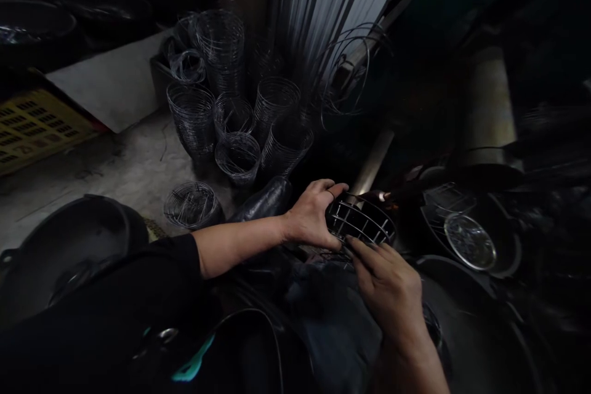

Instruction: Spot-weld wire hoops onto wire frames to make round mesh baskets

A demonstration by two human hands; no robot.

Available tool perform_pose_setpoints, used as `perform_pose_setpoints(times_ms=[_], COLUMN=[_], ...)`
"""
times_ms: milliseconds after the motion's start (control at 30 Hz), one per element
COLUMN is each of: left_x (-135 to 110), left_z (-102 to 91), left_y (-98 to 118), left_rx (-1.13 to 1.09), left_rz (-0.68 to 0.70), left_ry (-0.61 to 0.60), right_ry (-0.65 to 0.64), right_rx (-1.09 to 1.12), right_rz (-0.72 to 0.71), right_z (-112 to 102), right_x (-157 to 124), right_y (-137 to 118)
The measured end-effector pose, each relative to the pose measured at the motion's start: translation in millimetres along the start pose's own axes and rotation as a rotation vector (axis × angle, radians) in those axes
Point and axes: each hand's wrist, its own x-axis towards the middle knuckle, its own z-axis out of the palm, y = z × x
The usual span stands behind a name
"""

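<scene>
A small round wire basket (362,221), made of metal rings joined by short upright wires, is tilted in front of me. My left hand (316,214) is closed around its left side, thumb at the near rim and fingers over the far side. At the near rim, my right hand (390,277) grips the wire with its fingers held together; its thumb is partly hidden. Just beyond the far rim is a copper-coloured tip (382,196). A pale metal bar (373,163) slants down behind the basket and passes out of sight there.
Stacks of wire rings (191,120) stand at the back left, with one wire basket (192,204) nearer. A large dark basin (78,252) is at left, a yellow crate (41,126) beyond it. Round tubs (512,252) with wire pieces are at right. A thick cylinder (492,104) hangs upper right.
</scene>
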Motion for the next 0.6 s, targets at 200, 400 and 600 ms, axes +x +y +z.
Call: perform_pose_setpoints(times_ms=[200, 400, 600], left_x=[25, 39, 48], left_z=[2.5, 5.2, 4.9], left_y=[2, 2, 4], left_rx=[0.002, 0.005, 0.01], left_rz=[-0.037, -0.084, -0.086], left_ry=[0.015, 0.01, 0.003], right_ry=[-0.043, -0.03, -0.025], right_rx=[0.011, 0.056, 0.048], right_rz=[0.051, 0.135, 0.172], right_z=[-5, -4, 1], right_x=[17, 24, 28], right_y=[21, 34, 37])
